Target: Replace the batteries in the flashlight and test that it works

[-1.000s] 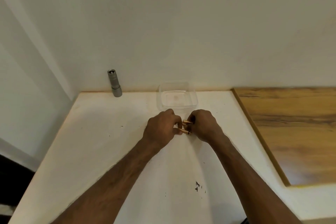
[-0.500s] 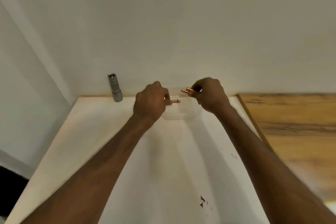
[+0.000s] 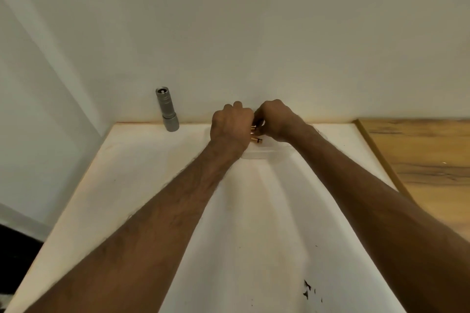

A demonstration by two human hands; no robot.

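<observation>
Your fingers [image 3: 250,115] on both hands are curled in tight, and they meet over the clear plastic tub [image 3: 264,154] at the far edge of the white counter [image 3: 157,185]. Your left hand [image 3: 231,127] is closed around a copper-topped battery [image 3: 256,140] whose end pokes out toward the right, just above the tub's near rim. Your right hand [image 3: 276,119] is pinched shut against the left one, with a glint of more copper [image 3: 254,129] between the two hands; how many batteries you hold there is hidden by your knuckles. The tub itself is mostly covered by your hands and wrists, so only its near rim shows. The grey flashlight [image 3: 166,109] stands upright to the left of the tub, well apart from it, against the wall, its narrower end up. To the right of the tub, the white counter gives way to a wood-grain surface [image 3: 419,160]. A few dark specks [image 3: 309,290] lie on the counter nearer you than the tub.
</observation>
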